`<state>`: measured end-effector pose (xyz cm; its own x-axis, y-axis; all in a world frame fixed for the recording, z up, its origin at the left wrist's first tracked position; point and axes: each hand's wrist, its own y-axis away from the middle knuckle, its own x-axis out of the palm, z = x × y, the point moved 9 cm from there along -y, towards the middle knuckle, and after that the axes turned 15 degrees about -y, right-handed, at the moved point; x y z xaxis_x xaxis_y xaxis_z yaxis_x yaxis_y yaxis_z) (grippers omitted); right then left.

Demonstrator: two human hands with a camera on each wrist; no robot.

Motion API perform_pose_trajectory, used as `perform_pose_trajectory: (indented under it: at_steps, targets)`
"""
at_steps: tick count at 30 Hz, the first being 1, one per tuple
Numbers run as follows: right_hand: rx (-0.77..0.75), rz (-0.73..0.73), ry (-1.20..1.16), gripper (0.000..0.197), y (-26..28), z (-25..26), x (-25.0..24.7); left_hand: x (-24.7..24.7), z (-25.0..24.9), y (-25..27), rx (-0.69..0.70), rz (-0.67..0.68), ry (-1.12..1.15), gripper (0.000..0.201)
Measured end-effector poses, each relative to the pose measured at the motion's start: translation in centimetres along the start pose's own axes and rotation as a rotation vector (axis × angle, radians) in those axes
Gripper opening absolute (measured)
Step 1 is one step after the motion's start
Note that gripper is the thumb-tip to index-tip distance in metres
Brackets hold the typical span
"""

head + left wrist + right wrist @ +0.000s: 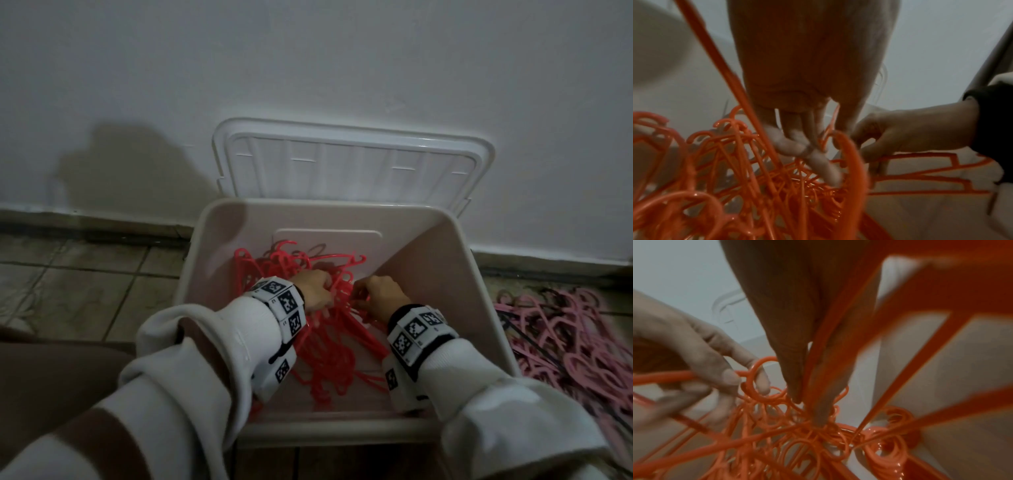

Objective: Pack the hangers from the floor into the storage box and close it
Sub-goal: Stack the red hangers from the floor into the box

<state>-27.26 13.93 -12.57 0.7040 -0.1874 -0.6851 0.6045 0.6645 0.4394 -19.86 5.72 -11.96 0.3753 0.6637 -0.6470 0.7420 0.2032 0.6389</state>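
Box (219, 240) sits on the floor (85, 281), back edge against the wall (308, 68). Lid (349, 164) is up, leaning on the wall behind the box, so the top is open all round. Both forearms come in over the near rim; sleeves (191, 359) cover much of that edge. Inside, bare box wall shows at the back and R side, w/ some free bottom at the far end.

Red hangers (329, 356) lie tangled in the box, mostly centre and L, hooks pointing toward the far wall. L hand (317, 289) is down in the pile, fingers (795, 142) threaded through the hooks and curled on them. R hand (380, 294) is just beside it, close but apart, fingers (789, 369) pressed together on a hanger bar that runs up past the wrist cam.

More hangers, pink (568, 346), are heaped on the floor just R of the box, a few dark ones mixed in.

Floor is worn brownish tile w/ a dark skirting strip at the wall foot. Wall is plain white; light is dim.
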Motion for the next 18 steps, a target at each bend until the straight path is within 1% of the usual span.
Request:
perform_pose_trajectory:
  at_steps: [1,3,4,6,8,9,10,12,15,18]
  targets:
    - [0.004,-0.003,0.058,0.019,0.1,0.2,-0.1,0.3,-0.1,-0.1,0.021,0.015,0.051,0.015]
    - [-0.003,0.0,0.114,0.021,0.2,0.7,-0.3,-0.2,-0.6,0.1,0.053,-0.01,0.109,0.01]
    - [-0.016,0.008,0.12,0.021,0.2,1.0,-0.3,-0.8,-0.8,0.2,0.07,-0.044,0.136,0.013]
    - [-0.015,0.043,0.117,0.021,0.3,1.2,-0.2,-2.4,-0.4,0.3,0.06,-0.129,0.188,0.023]
    - [-0.006,0.056,0.13,0.021,0.5,0.7,-0.4,-4.2,1.1,0.0,0.026,-0.248,0.191,0.018]
    - [0.0,0.048,0.139,0.02,0.6,0.4,-0.7,-4.8,1.8,-0.1,0.013,-0.29,0.166,0.016]
    - [-0.003,0.036,0.152,0.019,0.7,0.1,-0.9,-5.0,2.4,0.0,-0.001,-0.307,0.113,0.019]
    - [-0.009,0.006,0.198,0.02,1.1,0.0,-1.6,-4.8,3.3,0.4,-0.039,-0.304,-0.042,0.026]
    - [-0.032,-0.067,0.251,0.019,1.9,0.2,-3.3,-3.6,3.8,0.6,-0.073,-0.28,-0.19,0.035]
    - [-0.056,-0.138,0.269,0.02,2.6,0.2,-4.8,-3.4,4.8,0.5,-0.181,-0.284,-0.296,0.033]
